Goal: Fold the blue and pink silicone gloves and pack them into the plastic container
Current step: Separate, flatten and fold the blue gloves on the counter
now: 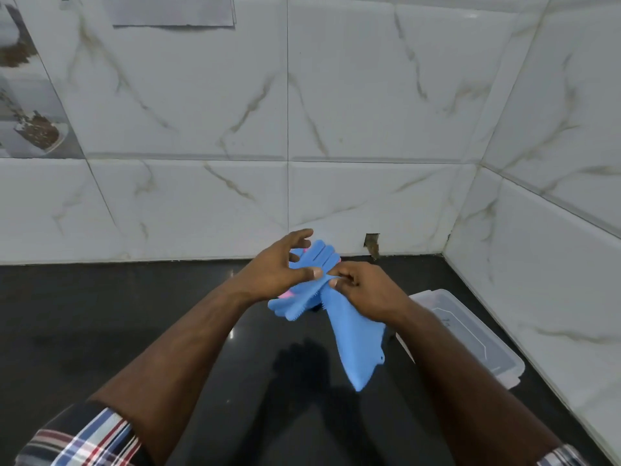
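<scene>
Head view. Left hand (pixel 274 267) half curled, thumb pressed on the blue glove (pixel 349 334), fingers spread behind its finger end. Right hand (pixel 361 289) pinches the same glove mid-length. The glove is held above the dark counter (pixel 100 314); bristled side shows, cuff hangs toward the near edge. A sliver of pink glove (pixel 285 293) shows under the left hand. One clear plastic container (pixel 504 364), lidded, along the counter's right edge.
</scene>
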A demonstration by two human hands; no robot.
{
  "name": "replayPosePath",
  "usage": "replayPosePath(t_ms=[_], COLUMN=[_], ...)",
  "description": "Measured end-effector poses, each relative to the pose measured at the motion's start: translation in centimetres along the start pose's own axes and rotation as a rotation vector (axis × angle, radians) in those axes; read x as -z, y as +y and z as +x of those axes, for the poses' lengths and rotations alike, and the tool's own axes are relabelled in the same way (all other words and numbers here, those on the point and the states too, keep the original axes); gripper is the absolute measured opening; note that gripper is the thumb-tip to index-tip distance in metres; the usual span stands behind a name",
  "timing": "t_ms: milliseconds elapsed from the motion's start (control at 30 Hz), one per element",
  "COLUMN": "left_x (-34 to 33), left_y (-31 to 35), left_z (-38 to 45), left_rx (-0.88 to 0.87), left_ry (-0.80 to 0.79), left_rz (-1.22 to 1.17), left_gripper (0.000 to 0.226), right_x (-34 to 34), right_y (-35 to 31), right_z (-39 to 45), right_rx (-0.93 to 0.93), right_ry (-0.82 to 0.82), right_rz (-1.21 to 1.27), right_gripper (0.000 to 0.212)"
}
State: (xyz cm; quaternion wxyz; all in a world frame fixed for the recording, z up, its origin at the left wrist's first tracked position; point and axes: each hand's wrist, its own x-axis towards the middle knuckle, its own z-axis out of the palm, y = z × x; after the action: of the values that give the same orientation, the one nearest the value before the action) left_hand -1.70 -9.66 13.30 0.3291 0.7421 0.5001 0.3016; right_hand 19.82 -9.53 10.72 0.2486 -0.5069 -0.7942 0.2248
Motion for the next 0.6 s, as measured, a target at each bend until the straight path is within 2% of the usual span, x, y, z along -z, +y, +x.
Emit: replayPosePath(t_ms=[67, 167, 300, 433, 500, 600], left_x=[0.0, -0.7, -1.8, -1.5, -1.0, -0.4], left_y=[0.2, 0.4, 1.1, 1.0, 0.3, -1.0], left_z=[-0.3, -0.5, -0.7, -0.9, -1.1, -1.6], left_rx=[-0.087, -0.034, -0.046, 0.039, 0.092, 0.205], left_ry=[-0.076, -0.169, -0.120, -0.104, -0.124, -0.226], left_rz=[0.125, 0.257, 0.338, 0.225, 0.131, -0.001], left_gripper=[0.063, 0.049, 0.018, 0.021, 0.023, 0.023], right_x=[0.4, 0.7, 1.1, 2.3, 2.7, 3.1], right_y=[-0.2, -0.3, -0.5, 0.5, 1.1, 1.7], right_z=[0.1, -0.2, -1.2, -2.7, -3.5, -4.2], right_rx=[-0.018, -0.035, -0.061, -0.099, -0.169, -0.216], right_ry=[-0.019, -0.014, 0.001, -0.135, -0.215, -0.223], right_rz=[-0.007, 0.016, 0.012, -0.038, -0.029, 0.052], right_gripper=[0.021, 0.020, 0.015, 0.022, 0.017, 0.009])
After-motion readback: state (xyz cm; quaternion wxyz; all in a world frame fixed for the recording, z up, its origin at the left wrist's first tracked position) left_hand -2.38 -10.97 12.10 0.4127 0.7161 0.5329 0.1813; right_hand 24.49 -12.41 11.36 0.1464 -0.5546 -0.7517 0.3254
